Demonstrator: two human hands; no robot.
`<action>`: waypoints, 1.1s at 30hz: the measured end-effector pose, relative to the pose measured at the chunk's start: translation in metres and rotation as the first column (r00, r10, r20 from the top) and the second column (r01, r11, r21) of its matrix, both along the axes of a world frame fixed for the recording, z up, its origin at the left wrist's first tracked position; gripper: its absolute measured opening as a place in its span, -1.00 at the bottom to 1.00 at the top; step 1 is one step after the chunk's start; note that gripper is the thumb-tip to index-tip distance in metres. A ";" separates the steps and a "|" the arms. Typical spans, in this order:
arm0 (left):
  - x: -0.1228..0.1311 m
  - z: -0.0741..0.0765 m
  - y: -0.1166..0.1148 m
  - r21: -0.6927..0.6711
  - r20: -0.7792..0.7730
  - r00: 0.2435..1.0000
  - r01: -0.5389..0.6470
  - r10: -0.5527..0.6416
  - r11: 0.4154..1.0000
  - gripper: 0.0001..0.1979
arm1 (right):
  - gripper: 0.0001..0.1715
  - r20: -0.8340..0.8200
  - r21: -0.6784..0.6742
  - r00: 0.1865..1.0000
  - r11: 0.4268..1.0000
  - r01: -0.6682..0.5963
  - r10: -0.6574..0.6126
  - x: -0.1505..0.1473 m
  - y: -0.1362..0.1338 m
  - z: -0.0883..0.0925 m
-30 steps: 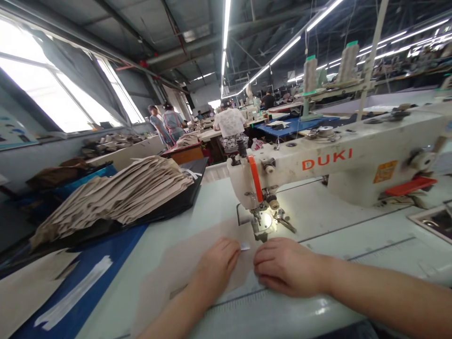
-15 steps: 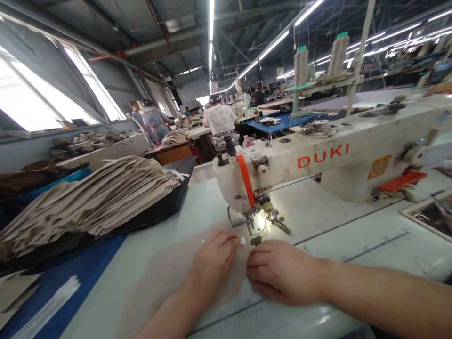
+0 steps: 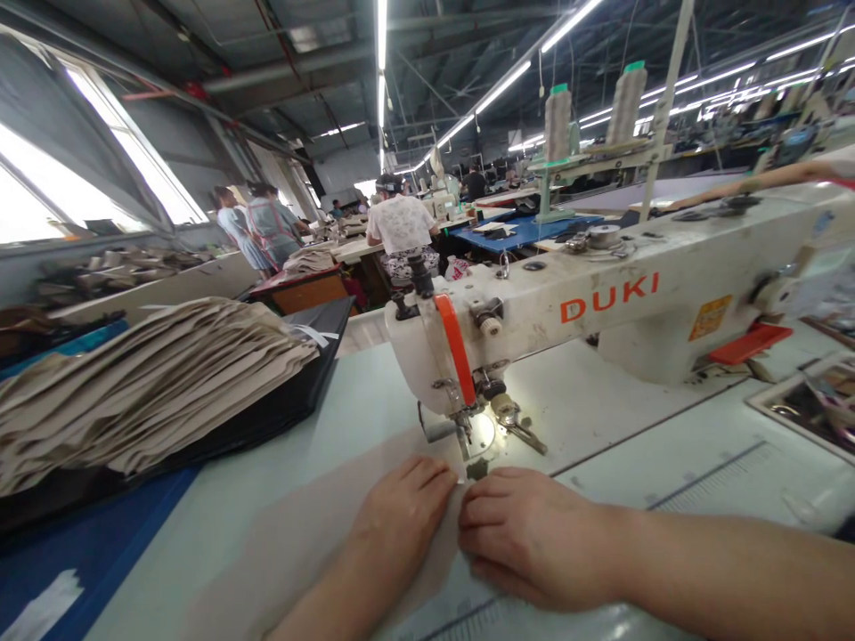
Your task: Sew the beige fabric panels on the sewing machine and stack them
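Note:
A pale beige fabric piece (image 3: 313, 521) lies flat on the sewing table, just in front of the sewing machine (image 3: 427, 356) with its lit needle area. Fingers pressed together, my left hand (image 3: 404, 512) grips the fabric near its right edge. My right hand (image 3: 527, 534) is curled beside it, its fingertips closed on that same edge. Only a small gap separates the two hands. The presser foot (image 3: 468, 432) is just beyond my fingertips, and a metal guide sits to its right. What lies under my fingers is hidden.
On the left, a stack of beige fabric pieces (image 3: 160, 374) rests on black material. Thread cones (image 3: 557, 125) stand behind the machine, and a tray of small items (image 3: 808, 401) is at the right. A co-worker's arm (image 3: 761, 185) reaches in beyond the machine; other people work farther back.
Both hands have come slightly nearer each other, still at the fabric edge. The small white bit by my left fingertips is out of sight. A co-worker's arm has appeared at right; the view has shifted.

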State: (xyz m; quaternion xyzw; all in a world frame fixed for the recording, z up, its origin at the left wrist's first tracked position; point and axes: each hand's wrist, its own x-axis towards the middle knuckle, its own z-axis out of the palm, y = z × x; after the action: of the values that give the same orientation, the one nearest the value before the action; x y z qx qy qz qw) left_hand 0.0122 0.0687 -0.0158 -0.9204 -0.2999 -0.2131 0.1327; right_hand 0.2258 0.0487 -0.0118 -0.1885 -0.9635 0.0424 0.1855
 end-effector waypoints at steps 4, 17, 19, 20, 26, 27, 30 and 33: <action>0.002 -0.002 0.004 0.061 -0.035 0.999 0.003 -0.001 0.998 -0.69 | -0.79 0.017 -0.002 1.000 1.000 0.003 -0.003 0.000 0.000 0.002; -0.001 -0.010 0.004 0.099 -0.005 0.999 0.033 -0.033 0.995 -0.66 | -0.78 0.051 -0.030 0.999 1.000 0.000 0.002 0.000 0.000 0.002; -0.003 -0.012 0.005 0.086 -0.014 1.000 0.020 -0.019 0.996 -0.65 | -0.79 0.057 -0.038 0.998 0.999 0.003 -0.001 0.000 0.000 0.003; -0.003 -0.013 0.005 0.080 -0.019 1.000 0.015 -0.013 0.997 -0.65 | -0.79 0.059 -0.041 0.998 0.999 0.004 -0.002 -0.001 0.000 0.003; -0.003 -0.015 0.005 0.066 -0.025 1.000 0.001 0.001 0.998 -0.65 | -0.78 0.008 -0.039 1.000 0.999 0.018 -0.018 0.002 0.005 0.002; -0.002 -0.014 0.004 0.067 -0.019 1.000 -0.005 0.006 0.998 -0.65 | -0.77 0.000 -0.042 0.999 0.998 0.050 -0.050 0.003 0.007 0.001; -0.001 -0.012 0.000 0.062 -0.014 1.000 -0.016 0.017 0.998 -0.63 | -0.78 -0.009 -0.048 0.980 0.979 0.197 -0.198 0.003 0.014 0.002; -0.001 -0.012 -0.005 0.028 -0.009 0.999 -0.036 0.036 0.999 -0.64 | -0.82 0.007 -0.039 0.959 0.958 0.283 -0.283 0.002 0.021 0.005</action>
State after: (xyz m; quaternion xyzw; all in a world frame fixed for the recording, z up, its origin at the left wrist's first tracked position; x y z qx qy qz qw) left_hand 0.0107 0.0633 -0.0274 -0.9138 -0.3129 -0.2105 0.1508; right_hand 0.2273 0.0698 -0.0070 -0.3282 -0.9256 0.0344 0.1852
